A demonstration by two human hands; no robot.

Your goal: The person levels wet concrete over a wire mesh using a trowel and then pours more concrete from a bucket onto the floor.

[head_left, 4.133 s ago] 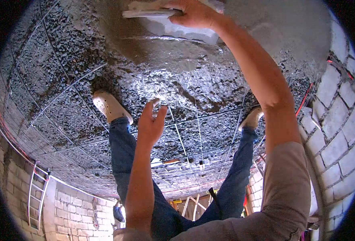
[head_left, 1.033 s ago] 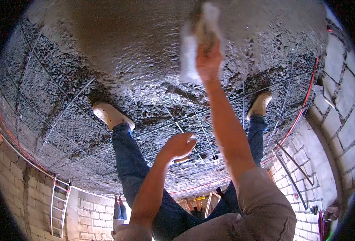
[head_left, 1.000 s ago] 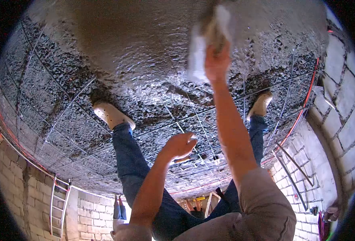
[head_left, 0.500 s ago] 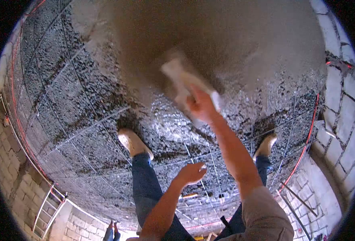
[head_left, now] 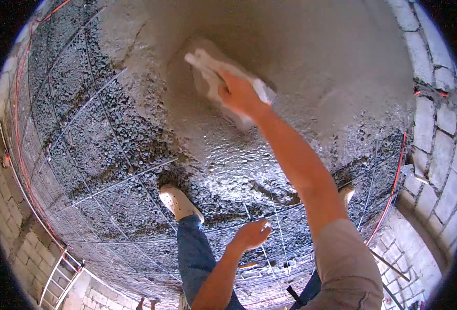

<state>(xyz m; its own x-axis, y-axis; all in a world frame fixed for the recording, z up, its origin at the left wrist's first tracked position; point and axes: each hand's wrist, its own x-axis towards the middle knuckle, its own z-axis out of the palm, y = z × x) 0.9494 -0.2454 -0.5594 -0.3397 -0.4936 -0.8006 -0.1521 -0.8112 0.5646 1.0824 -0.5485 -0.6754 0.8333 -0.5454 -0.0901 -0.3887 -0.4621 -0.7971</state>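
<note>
My right hand [head_left: 242,96] is wrapped round the handle of a hand float [head_left: 201,82], whose flat blade lies on wet grey concrete [head_left: 316,77]. The concrete around the float is smooth; nearer my feet it is rough and wet, with stones showing. Lower down, my left hand [head_left: 253,235] hangs in front of my body with its fingers curled, well apart from the float. Whether anything is inside those fingers is hidden.
Thin metal bars [head_left: 109,183] form a grid over the gravelly concrete. My light clogs [head_left: 181,202] stand in it. Block walls [head_left: 430,150] rise at both sides, with a red line [head_left: 394,181] near the right one. A ladder [head_left: 60,279] leans at lower left.
My right hand and the float have moved up and left, farther onto the smooth concrete. My left hand stays curled, slightly lower. The whole view has shifted a little.
</note>
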